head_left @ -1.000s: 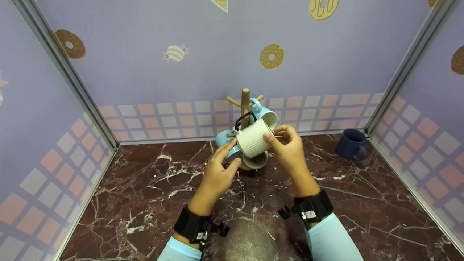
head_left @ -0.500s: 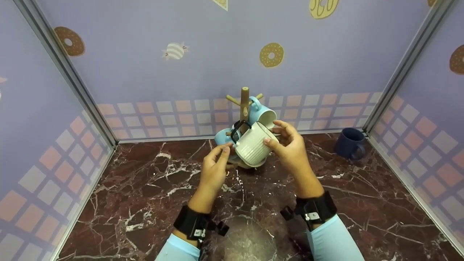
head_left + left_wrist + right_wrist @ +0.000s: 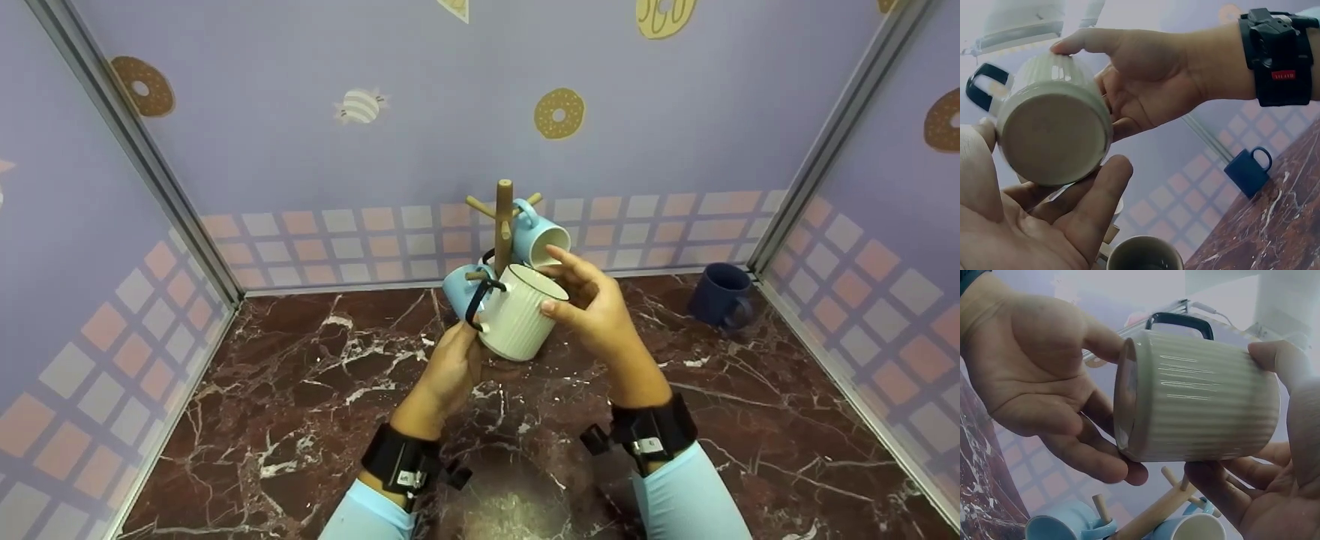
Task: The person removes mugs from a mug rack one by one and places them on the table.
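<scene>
A white ribbed mug [image 3: 521, 319] with a black handle [image 3: 477, 304] is held in front of a wooden mug rack [image 3: 504, 225], its open top tilted up and to the right. My right hand [image 3: 606, 319] grips it near the rim, thumb on the near side. At the base, my left hand [image 3: 448, 369] holds it from below, thumb and fingers either side of the bottom edge in the right wrist view. The handle points left, overlapping a lower peg of the rack in the head view. Fingers of my left hand are partly hidden behind the mug.
Light blue mugs hang on the rack, one at the upper right [image 3: 531, 234] and one at the lower left [image 3: 456, 289]. Another mug [image 3: 1144, 260] shows low in the left wrist view. A navy mug [image 3: 720, 294] stands on the marbled table [image 3: 300, 420] near the right corner.
The white mug has moved down and turned more upright, its handle swinging to the left. My left hand left its side and now holds its base; my right hand stayed near the rim.
</scene>
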`<state>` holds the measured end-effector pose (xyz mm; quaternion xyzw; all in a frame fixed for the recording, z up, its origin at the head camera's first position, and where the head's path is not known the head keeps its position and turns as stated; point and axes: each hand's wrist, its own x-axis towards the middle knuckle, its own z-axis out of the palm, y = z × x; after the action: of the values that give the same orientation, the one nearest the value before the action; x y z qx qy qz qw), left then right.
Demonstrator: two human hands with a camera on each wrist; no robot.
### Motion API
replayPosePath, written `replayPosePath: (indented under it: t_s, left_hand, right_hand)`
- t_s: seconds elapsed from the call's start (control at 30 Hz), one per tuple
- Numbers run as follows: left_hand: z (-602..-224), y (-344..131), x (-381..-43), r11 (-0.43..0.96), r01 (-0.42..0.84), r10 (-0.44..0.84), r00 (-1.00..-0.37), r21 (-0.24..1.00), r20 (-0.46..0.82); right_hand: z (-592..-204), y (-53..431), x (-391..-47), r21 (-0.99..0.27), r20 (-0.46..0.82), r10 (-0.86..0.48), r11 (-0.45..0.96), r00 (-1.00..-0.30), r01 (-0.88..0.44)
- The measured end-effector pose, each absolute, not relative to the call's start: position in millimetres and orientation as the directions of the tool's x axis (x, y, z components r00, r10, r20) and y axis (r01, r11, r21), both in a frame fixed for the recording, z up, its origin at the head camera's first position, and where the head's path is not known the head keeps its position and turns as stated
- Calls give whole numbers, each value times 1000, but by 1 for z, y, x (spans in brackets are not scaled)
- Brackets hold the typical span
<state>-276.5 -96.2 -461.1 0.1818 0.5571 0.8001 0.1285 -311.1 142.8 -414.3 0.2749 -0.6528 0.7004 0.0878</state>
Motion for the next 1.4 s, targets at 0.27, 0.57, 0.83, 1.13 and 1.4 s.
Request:
replayPosePath:
  t_s: [0.27, 0.57, 0.83, 1.13, 1.4]
  left_hand:
    - [-467, -99, -276, -457, -131, 546, -822, 880, 162]
    - [-473, -98, -277, -538, -164, 627, -734, 826, 262]
    - [-474, -101, -278, -589, -121, 596, -733, 799, 328]
    - [-463, -101, -273, -596, -54, 477, -826, 801, 299]
    - [-449, -93, -264, -554, 34, 319, -914, 832, 249]
  right_hand:
    - [-413, 149, -310, -860, 510, -351, -218, -786, -461]
    - [-420, 150, -314, -851, 524, -436, -284, -731, -441]
    - [-424, 141, -311, -871, 486, -449, -322, -750, -371]
    - [-417, 137, -304, -889, 450, -428, -302, -783, -346]
    - [-409, 137, -296, -921, 386, -339, -198, -858, -336]
